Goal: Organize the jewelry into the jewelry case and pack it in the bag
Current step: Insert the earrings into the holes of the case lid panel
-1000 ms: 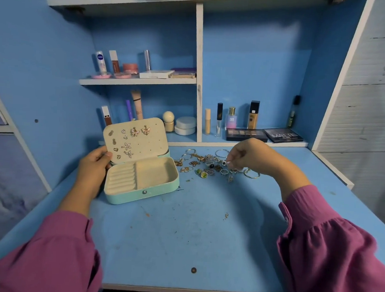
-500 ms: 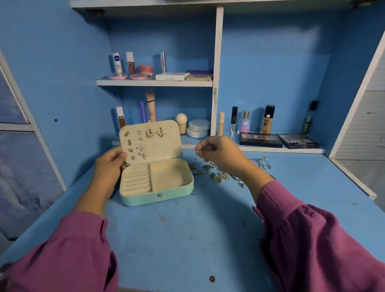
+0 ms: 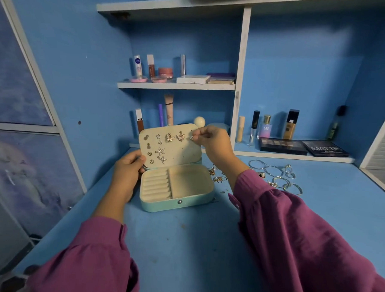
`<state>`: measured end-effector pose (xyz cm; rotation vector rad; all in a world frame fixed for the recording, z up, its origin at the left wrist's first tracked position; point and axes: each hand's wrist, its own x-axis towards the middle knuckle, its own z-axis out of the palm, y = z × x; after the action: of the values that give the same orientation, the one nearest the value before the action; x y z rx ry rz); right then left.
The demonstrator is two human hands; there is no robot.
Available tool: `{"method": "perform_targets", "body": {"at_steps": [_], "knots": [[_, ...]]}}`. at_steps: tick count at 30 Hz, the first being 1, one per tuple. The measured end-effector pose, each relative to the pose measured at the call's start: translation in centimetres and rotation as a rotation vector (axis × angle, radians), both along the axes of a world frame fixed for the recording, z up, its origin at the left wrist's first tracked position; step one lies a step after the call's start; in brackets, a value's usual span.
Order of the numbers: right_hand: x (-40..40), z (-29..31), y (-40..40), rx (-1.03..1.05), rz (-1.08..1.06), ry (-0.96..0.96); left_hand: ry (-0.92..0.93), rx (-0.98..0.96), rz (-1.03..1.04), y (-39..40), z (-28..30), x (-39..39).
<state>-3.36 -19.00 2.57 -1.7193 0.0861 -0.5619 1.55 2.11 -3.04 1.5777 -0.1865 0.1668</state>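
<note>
Left hand [image 3: 127,176] grips jewelry case [image 3: 177,203] lid [image 3: 171,153] upright so right hand [image 3: 211,142], pinching small earring [image 3: 192,137], can pin it w/ the others

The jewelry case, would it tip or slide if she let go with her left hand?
Probably light: the jewelry case is small and its tray looks empty. The upright lid carries earrings, so pressing there may tip or slide it; the left hand braces it.

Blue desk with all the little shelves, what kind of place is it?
Probably a dressing or vanity corner at home. Makeup bottles and eyeshadow palettes line the shelves, and an open jewelry case sits on the blue desk beside loose rings and bangles.
</note>
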Motion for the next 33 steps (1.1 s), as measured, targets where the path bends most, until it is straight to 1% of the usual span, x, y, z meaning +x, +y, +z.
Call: {"method": "perform_targets", "body": {"at_steps": [3, 6, 10, 15, 17, 21, 26, 33], "knots": [[0.3, 0.4, 0.0, 0.079, 0.008, -0.009, 0.004, -0.007, -0.004, 0.1, -0.1, 0.0], [0.4, 0.6, 0.0, 0.104, 0.018, -0.013, 0.016, -0.014, -0.005, 0.1, -0.2, 0.2], [0.6, 0.8, -0.2, -0.008, -0.014, 0.003, 0.028, -0.019, -0.008, 0.3, -0.4, 0.5], [0.2, 1.7, -0.2, -0.249, -0.086, 0.055, 0.022, -0.022, -0.021, 0.4, -0.6, 0.6], [0.1, 1.9, -0.2, -0.307, -0.102, 0.068, 0.023, -0.027, -0.027, 0.4, -0.6, 0.6], [0.0, 2.0, -0.3, -0.325, -0.104, 0.064, 0.024, -0.042, -0.024, 0.5, -0.7, 0.7], [-0.2, 1.6, 0.0, -0.291, -0.094, -0.006, 0.024, -0.036, -0.015, 0.5, -0.8, 0.8], [-0.3, 0.9, 0.1, -0.300, -0.103, -0.038, 0.021, -0.019, -0.003, 0.5, -0.7, 0.8]]}}
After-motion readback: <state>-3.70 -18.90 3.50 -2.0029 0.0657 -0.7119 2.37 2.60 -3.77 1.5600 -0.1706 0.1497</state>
